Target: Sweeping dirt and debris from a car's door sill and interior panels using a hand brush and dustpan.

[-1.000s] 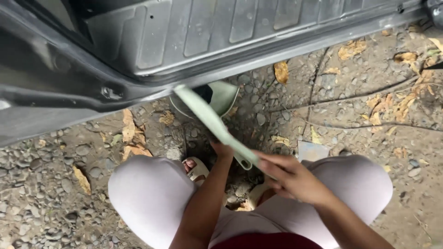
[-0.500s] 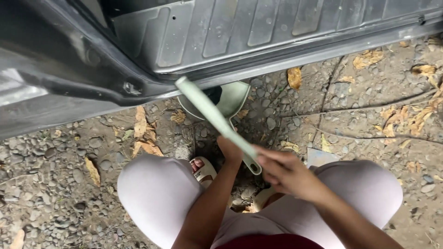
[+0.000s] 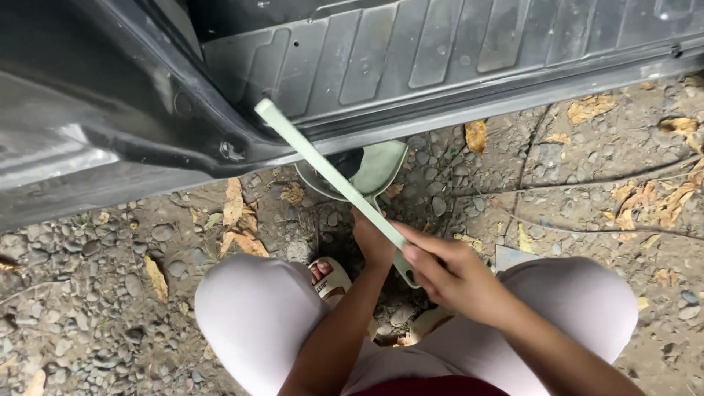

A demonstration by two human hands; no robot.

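Note:
I crouch beside a dark car's open door sill (image 3: 455,66). My right hand (image 3: 455,275) is closed around the lower end of a long pale green stick handle (image 3: 323,165), which slants up and left to the sill's edge. Just under that stick, my left hand (image 3: 372,238) grips the handle of a pale green dustpan (image 3: 381,165). The pan rests on the gravel right below the sill. Something dark lies in the pan's left part, and what it is cannot be made out. The stick partly hides my left fingers.
The grey door panel (image 3: 88,125) overhangs the ground at left. My knees (image 3: 257,308) in light trousers and a sandalled foot (image 3: 326,277) fill the lower middle. Gravel, stones and dry yellow leaves (image 3: 238,220) surround me.
The stick's upper end has swung up and left, now reaching the sill's edge. Both hands keep their grips, and the dustpan stays under the sill.

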